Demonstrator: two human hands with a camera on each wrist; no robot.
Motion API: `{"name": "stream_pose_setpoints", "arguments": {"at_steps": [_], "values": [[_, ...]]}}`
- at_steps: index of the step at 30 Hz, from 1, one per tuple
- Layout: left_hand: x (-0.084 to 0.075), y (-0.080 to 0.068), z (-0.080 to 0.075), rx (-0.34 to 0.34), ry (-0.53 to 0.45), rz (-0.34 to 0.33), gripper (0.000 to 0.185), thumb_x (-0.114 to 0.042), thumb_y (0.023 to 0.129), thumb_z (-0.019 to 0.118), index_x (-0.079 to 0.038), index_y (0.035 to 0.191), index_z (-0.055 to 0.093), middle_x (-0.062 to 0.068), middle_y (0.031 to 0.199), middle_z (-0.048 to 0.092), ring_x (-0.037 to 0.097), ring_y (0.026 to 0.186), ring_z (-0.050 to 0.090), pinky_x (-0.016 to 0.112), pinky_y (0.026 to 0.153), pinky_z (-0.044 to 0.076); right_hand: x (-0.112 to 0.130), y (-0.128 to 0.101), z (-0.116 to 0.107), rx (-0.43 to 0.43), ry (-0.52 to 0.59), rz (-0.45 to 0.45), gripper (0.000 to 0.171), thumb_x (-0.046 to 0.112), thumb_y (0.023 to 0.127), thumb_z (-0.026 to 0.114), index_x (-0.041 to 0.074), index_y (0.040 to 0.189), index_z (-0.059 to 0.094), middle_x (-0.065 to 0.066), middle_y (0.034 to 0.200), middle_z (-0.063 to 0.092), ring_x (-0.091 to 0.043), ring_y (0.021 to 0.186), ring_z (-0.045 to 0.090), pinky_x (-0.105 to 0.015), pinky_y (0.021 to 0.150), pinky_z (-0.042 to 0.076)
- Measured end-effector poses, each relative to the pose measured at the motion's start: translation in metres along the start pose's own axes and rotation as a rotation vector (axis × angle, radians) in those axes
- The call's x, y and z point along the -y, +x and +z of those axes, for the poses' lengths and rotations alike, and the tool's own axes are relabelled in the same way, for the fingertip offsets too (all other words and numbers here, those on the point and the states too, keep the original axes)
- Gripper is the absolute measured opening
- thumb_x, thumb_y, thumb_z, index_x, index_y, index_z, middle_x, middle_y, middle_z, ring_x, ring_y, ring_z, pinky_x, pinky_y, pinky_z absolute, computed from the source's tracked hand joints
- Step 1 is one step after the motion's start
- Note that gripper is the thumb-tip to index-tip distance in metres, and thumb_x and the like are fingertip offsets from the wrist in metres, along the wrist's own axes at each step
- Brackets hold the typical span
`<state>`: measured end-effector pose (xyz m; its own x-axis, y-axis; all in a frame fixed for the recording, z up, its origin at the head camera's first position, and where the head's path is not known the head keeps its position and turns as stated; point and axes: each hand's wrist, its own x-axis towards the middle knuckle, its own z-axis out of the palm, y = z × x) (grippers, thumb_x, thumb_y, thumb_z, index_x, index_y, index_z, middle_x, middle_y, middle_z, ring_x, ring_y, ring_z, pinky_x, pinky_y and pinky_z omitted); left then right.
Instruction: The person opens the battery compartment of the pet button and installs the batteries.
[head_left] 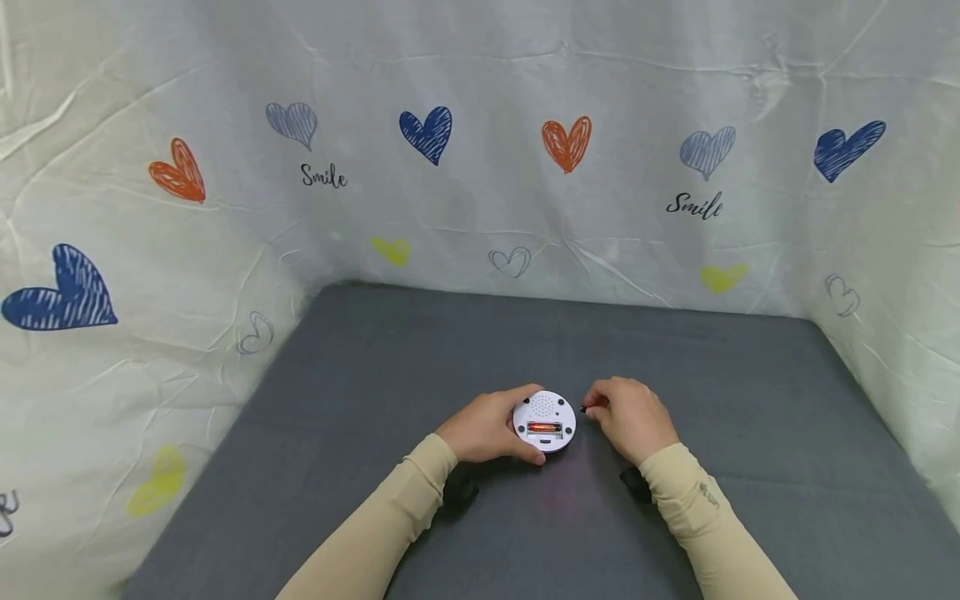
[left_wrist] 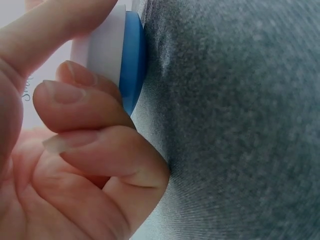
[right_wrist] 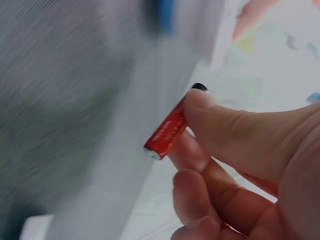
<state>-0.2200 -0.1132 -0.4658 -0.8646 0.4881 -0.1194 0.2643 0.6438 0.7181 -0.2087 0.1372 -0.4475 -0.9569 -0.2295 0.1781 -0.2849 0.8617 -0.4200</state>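
Observation:
My left hand (head_left: 483, 429) grips a round white device (head_left: 542, 406) by its rim, thumb on the near side. Its underside faces up, with speaker holes, dark feet and an uncovered battery compartment. One red-orange battery (head_left: 543, 427) lies in that compartment; whether a second slot stands beside it is too small to tell. Seen from the left wrist, the device has a blue face (left_wrist: 132, 62) turned toward the table. My right hand (head_left: 630, 417), just right of the device and apart from it, pinches a small red battery (right_wrist: 167, 131) with a black end between thumb and finger.
A dark grey cloth (head_left: 420, 358) covers the table beneath both hands. White sheeting (head_left: 480, 200) printed with hearts and "Smile" rises behind the table and along its sides. A dark wrist-worn piece (head_left: 636, 485) sits under the right wrist, and another (head_left: 459, 492) under the left.

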Motion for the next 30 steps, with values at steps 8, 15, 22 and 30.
{"name": "stream_pose_setpoints", "arguments": {"at_steps": [8, 15, 22, 30], "values": [[-0.002, -0.002, 0.000, 0.020, -0.016, 0.013, 0.090, -0.041, 0.078, 0.099, -0.032, 0.156, 0.055, -0.009, 0.119, 0.071, 0.012, 0.097, 0.064, 0.033, 0.085, 0.052, 0.035, -0.010, 0.000, -0.033, 0.059, -0.176, 0.010, 0.008, 0.091, 0.086, 0.013, 0.094, 0.079, 0.001, 0.088, 0.072, -0.016, 0.081, 0.058, -0.035, 0.074, 0.051], [-0.003, -0.005, 0.000, 0.028, -0.019, 0.036, 0.088, -0.040, 0.080, 0.098, -0.033, 0.156, 0.054, -0.009, 0.124, 0.073, 0.012, 0.098, 0.065, 0.032, 0.087, 0.054, 0.048, -0.017, 0.020, -0.037, 0.089, -0.329, 0.016, 0.006, 0.089, 0.087, 0.017, 0.090, 0.076, 0.006, 0.087, 0.069, -0.011, 0.082, 0.058, -0.029, 0.073, 0.051], [-0.004, -0.006, -0.001, 0.029, -0.022, 0.038, 0.089, -0.040, 0.080, 0.097, -0.031, 0.157, 0.054, -0.009, 0.125, 0.073, 0.011, 0.098, 0.066, 0.033, 0.086, 0.055, 0.047, -0.019, 0.027, -0.071, 0.078, -0.369, 0.017, 0.005, 0.085, 0.089, 0.016, 0.090, 0.077, 0.005, 0.086, 0.067, -0.013, 0.083, 0.058, -0.030, 0.074, 0.052], [-0.004, -0.007, -0.001, 0.030, -0.008, 0.044, 0.076, -0.039, 0.079, 0.097, -0.040, 0.146, 0.059, -0.013, 0.113, 0.072, 0.011, 0.093, 0.067, 0.032, 0.081, 0.055, 0.050, -0.020, 0.028, -0.132, 0.105, -0.271, 0.017, 0.021, 0.088, 0.091, 0.017, 0.089, 0.075, -0.005, 0.094, 0.065, -0.018, 0.086, 0.050, -0.032, 0.074, 0.044]]}}
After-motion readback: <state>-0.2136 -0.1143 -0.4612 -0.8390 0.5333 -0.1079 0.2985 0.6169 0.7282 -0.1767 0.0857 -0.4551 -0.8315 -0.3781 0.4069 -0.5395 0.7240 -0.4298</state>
